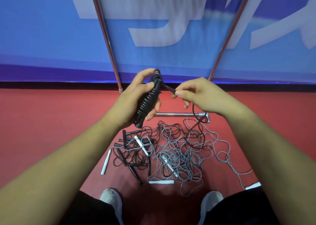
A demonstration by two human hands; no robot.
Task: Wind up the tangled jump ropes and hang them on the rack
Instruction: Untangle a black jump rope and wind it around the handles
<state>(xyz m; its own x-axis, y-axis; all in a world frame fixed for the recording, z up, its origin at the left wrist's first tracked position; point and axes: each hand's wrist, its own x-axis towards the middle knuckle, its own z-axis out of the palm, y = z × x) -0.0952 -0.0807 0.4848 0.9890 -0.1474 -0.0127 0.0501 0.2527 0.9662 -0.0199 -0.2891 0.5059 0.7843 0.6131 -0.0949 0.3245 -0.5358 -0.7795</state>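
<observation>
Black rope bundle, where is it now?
Head view, centre: the black rope bundle is held in the left hand, above the tangled pile; the right hand pinches its loose end.

1. The wound rope bundle [148, 100] is held in the left grip [135, 95], above the floor [51, 122].
2. Its loose end [168, 88] is pinched in the right grip [200, 95], just to the right.
3. The tangled ropes [171, 153] are spread on the floor below both grips, between the rack's base bar [179, 114] behind and the shoes [111, 199] in front.
4. The rack's poles [106, 37] are set further back, before the banner [51, 28].
</observation>
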